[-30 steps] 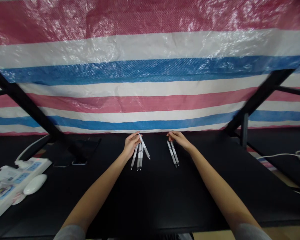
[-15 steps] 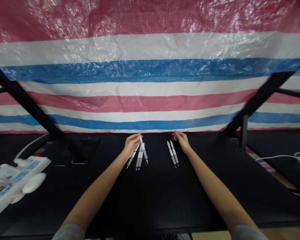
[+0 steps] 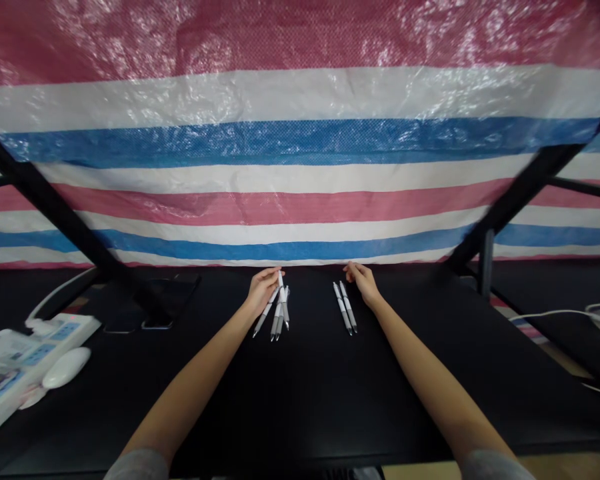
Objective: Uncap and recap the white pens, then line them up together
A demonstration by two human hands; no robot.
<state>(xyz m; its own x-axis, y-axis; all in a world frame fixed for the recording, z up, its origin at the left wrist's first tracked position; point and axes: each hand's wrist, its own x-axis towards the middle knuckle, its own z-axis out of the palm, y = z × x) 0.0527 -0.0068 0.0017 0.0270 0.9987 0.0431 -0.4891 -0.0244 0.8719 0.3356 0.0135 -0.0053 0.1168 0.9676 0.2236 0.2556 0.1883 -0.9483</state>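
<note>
Several white-and-grey pens (image 3: pixel 278 312) lie fanned on the black table (image 3: pixel 310 393), tips toward me. My left hand (image 3: pixel 261 288) rests at their far ends, its fingertips pinched on the top of one pen (image 3: pixel 283 301). A pair of the same pens (image 3: pixel 345 308) lies side by side a little to the right. My right hand (image 3: pixel 363 281) sits on the table just right of that pair's far ends, fingers loosely bent and holding nothing.
A striped red, white and blue tarp (image 3: pixel 300 167) hangs behind the table. Black frame bars (image 3: pixel 55 207) slant in from both sides. At the left lie a white power strip (image 3: pixel 45 333), a white mouse (image 3: pixel 63 367) and two dark phones (image 3: pixel 155 303). White cables (image 3: pixel 565 313) run at the right.
The pen in my left hand swung from slanting right to lying close along the others. My right hand slid off the pair of pens to their right.
</note>
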